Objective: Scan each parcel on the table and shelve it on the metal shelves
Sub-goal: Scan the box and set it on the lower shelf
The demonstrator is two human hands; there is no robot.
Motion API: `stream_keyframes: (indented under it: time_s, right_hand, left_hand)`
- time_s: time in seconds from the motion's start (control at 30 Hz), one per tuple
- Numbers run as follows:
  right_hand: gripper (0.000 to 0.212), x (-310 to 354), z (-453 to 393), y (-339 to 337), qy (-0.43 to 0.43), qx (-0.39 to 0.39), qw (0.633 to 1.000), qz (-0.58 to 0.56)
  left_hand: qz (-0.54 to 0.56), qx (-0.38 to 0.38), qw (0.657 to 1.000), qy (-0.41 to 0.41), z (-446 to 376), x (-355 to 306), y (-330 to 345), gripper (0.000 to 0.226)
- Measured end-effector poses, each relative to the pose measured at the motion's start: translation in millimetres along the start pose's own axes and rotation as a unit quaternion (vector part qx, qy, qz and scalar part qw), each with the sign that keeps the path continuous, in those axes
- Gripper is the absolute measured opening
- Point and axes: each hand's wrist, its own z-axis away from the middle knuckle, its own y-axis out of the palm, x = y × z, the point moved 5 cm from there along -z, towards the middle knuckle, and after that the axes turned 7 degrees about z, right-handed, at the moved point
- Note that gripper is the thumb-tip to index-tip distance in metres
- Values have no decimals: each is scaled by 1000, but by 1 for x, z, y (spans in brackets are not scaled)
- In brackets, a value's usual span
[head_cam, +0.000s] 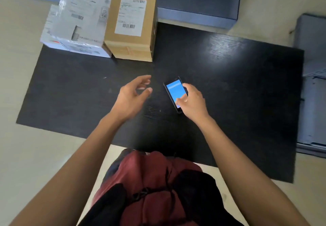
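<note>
Both arms reached forward, the left hand point(131, 94) loosely open and empty, the right hand point(193, 100) curled, gripping.

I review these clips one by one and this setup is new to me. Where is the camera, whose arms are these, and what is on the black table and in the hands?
There is no machine here. One wide-angle camera sits on a person's head and looks down, so the two bare arms reaching into view are the wearer's own, and the red clothing at the bottom is their body.

The black table holds two parcels at its far left corner: a white box and a brown cardboard box beside it, each with a printed label and barcodes on top.

The right hand holds a handheld scanner with a lit blue screen. The left hand hangs open above the table, holding nothing. Grey-blue surfaces lie beyond the table, possibly the shelves.
</note>
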Motion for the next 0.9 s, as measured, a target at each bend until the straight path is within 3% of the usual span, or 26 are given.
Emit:
stream_keyframes:
  time_s: [0.23,0.5,0.9]
  right_hand:
    - [84,-26,-13,40,76,5,994,82]
    - [109,-25,-27,66,107,1,981,162]
    - [111,-8,-46,65,148,9,982,121]
  left_hand:
    - [-30,74,997,-21,-22,12,32,39]
    - [-39,123,991,-30,-38,26,32,38]
    - [-18,140,989,-41,-55,48,-16,38]
